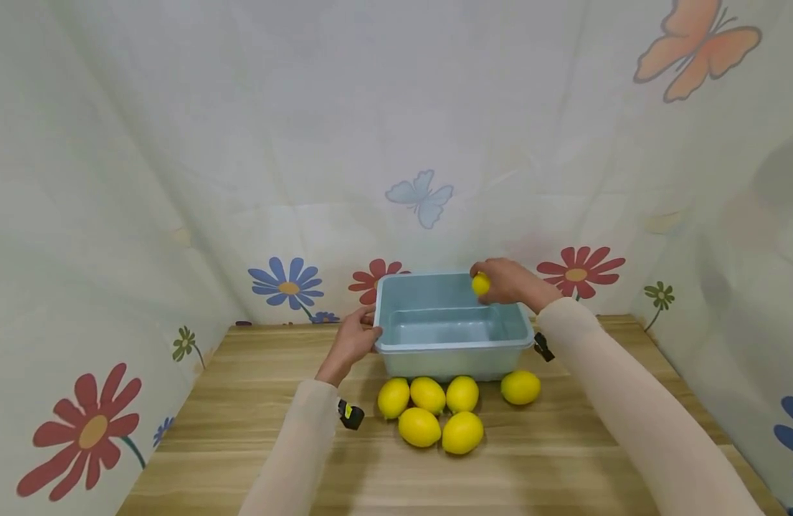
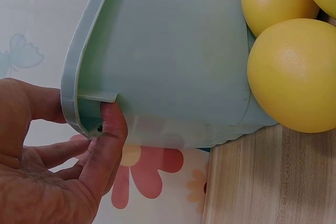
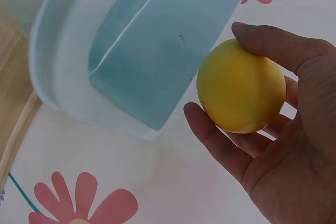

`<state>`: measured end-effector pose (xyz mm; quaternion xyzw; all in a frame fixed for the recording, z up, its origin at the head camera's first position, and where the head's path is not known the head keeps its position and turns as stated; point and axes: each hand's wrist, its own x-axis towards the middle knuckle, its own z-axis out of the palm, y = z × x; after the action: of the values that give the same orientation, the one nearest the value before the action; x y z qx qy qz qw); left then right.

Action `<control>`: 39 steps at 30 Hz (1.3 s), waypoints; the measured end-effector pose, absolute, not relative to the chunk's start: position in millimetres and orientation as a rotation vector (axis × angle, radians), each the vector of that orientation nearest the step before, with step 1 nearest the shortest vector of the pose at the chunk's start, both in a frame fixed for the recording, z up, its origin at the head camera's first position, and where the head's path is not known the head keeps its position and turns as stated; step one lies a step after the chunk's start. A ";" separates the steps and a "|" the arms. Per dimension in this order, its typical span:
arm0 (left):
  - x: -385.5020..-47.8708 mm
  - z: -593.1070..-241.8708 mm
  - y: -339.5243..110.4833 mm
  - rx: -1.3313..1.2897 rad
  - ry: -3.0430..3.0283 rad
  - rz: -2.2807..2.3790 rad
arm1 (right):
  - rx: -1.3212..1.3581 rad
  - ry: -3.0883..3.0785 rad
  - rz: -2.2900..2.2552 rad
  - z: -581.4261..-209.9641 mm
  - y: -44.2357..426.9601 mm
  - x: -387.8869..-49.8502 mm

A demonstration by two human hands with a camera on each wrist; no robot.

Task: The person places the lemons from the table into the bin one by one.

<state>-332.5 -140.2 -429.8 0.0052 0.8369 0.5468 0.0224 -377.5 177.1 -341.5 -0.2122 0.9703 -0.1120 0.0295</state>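
A pale blue-green plastic bin (image 1: 454, 362) stands on the table near the back wall, its inside visible in the head view. My left hand (image 1: 354, 340) grips the bin's left rim, with the thumb above and fingers curled under the lip, as the left wrist view shows. In my right hand (image 1: 509, 281) is a lemon (image 3: 241, 86), held between thumb and fingers above the bin's back right part. In front of the bin lie several lemons (image 1: 419, 428) in a close group. A single lemon (image 1: 520, 388) lies apart at the bin's front right corner.
The wood-grain table (image 1: 267, 444) reaches back to a white wall covering (image 1: 319, 143) printed with flowers and butterflies. Similar printed sheets hang at both sides. A small black wrist device (image 1: 350, 415) sits by the left cuff, another (image 1: 543, 347) by the right forearm.
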 end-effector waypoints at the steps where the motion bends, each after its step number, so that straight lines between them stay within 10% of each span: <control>1: -332.2 -430.0 -140.3 0.015 2.595 1.694 | -0.649 2.985 -0.340 -342.2 176.5 -378.8; 39: -330.1 -430.5 -140.0 0.020 2.616 1.680 | -0.546 2.812 -0.295 -347.0 172.4 -399.9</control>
<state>-330.1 -140.0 -430.5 0.0064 0.8414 0.5402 0.0162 -399.9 172.4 -347.0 -0.1879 0.9681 -0.1017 0.1308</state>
